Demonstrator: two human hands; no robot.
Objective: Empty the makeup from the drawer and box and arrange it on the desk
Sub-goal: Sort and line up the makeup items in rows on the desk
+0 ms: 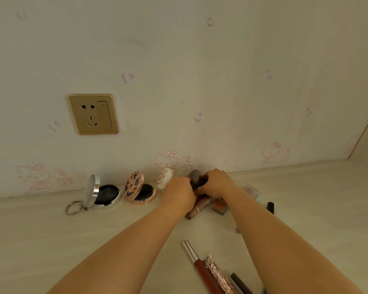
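Observation:
Both of my hands meet at the back of the desk (51, 240) on a small dark compact (194, 177) whose round lid stands up. My left hand (180, 193) grips it from the left and my right hand (216, 183) from the right. To the left, three compacts stand open in a row along the wall: a silver one (100, 195) with a key ring, a rose-gold one (139, 189) with a blue floral lid, and a white floral one (164, 178). Under my hands lie a pink lip gloss tube (197, 209) and an orange square pot (219, 205).
Near the front edge lie a red-and-silver tube (198, 264), an ornate rose-gold lipstick (218, 274) and a dark pencil (241, 283). A black tube (270, 207) and a small clear pink case (251, 190) lie right of my hands. A gold wall socket (94, 114) sits above the desk.

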